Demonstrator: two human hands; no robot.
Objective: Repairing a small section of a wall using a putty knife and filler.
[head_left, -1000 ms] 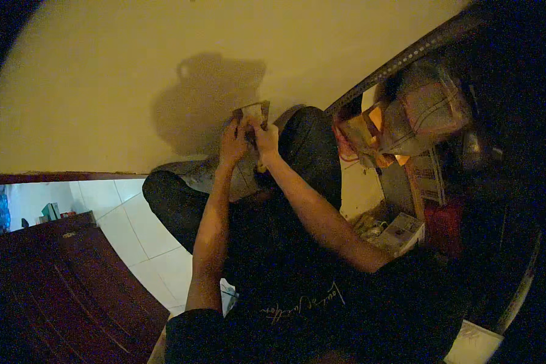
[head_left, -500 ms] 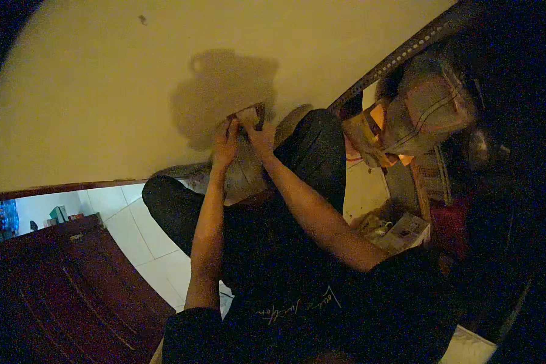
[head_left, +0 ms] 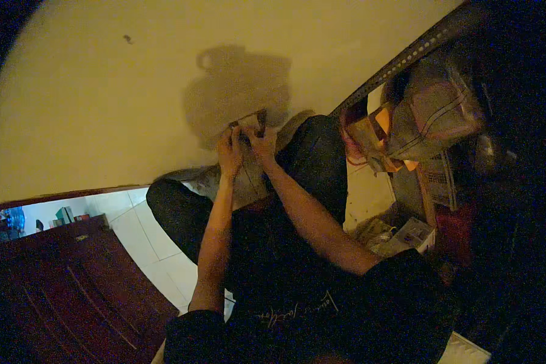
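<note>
Both of my hands are together in front of my crossed legs, close to a pale yellow wall [head_left: 133,91]. Between them is a small, flat, rectangular thing [head_left: 249,124] with a light face and dark edges; the dim light hides its exact kind. My left hand [head_left: 229,155] grips its lower left part, thumb and fingers closed. At its right side my right hand [head_left: 263,147] holds on too, fingers bent around the edge. Just above, a wide shadow [head_left: 239,85] falls on the wall. My dark trouser legs [head_left: 315,145] lie on either side of my forearms.
Right of me a shelf [head_left: 370,188] carries bags [head_left: 443,106], with a box [head_left: 415,233] lower down. A dark perforated metal strip [head_left: 406,57] runs along the wall's right edge. At lower left is a dark red ridged surface [head_left: 60,291] beside white floor tiles [head_left: 145,233].
The whole view has shifted slightly, and the shadow on the wall sits a bit farther right. My hands keep their grip on the flat thing, with only small finger movement.
</note>
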